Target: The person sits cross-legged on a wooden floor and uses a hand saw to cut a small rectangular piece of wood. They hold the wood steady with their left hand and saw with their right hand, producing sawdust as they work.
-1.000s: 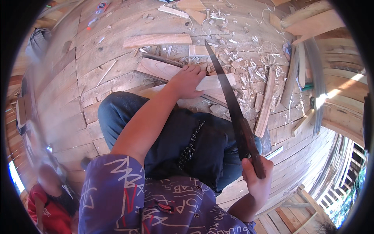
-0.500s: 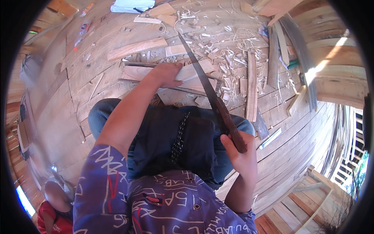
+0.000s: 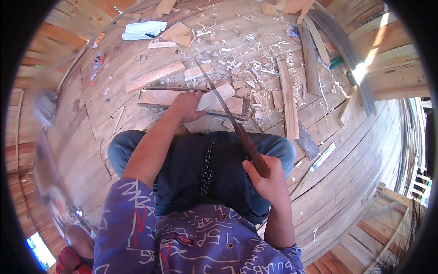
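My left hand (image 3: pixel 185 106) grips a short pale block of wood (image 3: pixel 216 96) held over the plank floor in front of my knees. My right hand (image 3: pixel 268 179) is closed around the dark wooden handle of a long machete (image 3: pixel 226 114). Its narrow blade runs up and to the left and lies against the right side of the block. Under the block lie flat offcuts (image 3: pixel 164 97) and a thin stick. I sit with dark trousers and a purple patterned shirt below.
Wood shavings and chips (image 3: pixel 255 68) litter the plank floor (image 3: pixel 346 150). A long board (image 3: pixel 288 98) lies to the right, another plank (image 3: pixel 154 76) to the left. A pale cloth (image 3: pixel 143 29) rests at the far left. Stacked planks (image 3: pixel 388 68) edge the right side.
The view has tilted, so block and blade sit lower and nearer the middle. My right hand has moved left with the machete, and the blade now stands steeper against the block.
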{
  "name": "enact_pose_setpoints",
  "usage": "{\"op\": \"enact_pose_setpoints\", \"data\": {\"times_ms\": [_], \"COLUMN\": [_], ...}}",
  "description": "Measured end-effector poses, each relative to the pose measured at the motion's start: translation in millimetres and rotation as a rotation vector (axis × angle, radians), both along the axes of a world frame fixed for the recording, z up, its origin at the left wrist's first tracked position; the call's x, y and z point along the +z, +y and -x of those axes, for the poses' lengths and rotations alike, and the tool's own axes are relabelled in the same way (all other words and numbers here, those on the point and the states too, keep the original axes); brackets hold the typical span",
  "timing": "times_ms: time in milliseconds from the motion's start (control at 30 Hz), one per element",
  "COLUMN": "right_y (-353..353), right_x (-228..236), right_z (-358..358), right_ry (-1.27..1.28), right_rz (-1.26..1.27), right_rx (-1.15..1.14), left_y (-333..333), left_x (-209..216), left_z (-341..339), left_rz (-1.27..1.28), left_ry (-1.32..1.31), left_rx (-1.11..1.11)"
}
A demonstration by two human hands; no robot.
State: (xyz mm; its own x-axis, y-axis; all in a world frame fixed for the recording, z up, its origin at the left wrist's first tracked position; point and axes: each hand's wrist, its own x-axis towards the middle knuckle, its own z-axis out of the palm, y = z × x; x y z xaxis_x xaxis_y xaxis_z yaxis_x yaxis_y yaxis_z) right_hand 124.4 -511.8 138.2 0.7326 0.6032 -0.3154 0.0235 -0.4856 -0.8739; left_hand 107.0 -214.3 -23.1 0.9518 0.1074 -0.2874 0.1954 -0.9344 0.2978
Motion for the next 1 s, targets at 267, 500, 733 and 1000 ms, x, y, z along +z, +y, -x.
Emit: {"op": "enact_pose_setpoints", "data": {"times_ms": [267,500,733,1000], "right_y": [-22,20,-25,-3], "right_x": [37,6,51,56], "right_z": [6,-13,6,-2], "right_ry": [0.053,0.206,0.177,0.097], "right_rz": [0.123,0.103,0.189,0.290], "right_rx": [0.030,-0.100,-0.117,-0.013], "left_y": [4,9,10,19], "left_x": [-15,-23,-23,-28], "left_z": [12,13,14,19], "left_rz": [0.034,0.027,0.052,-0.020], "left_ry": [-0.216,-0.219,-0.272,-0.274], "left_rx": [-0.031,-0.014,-0.033,0.026]}}
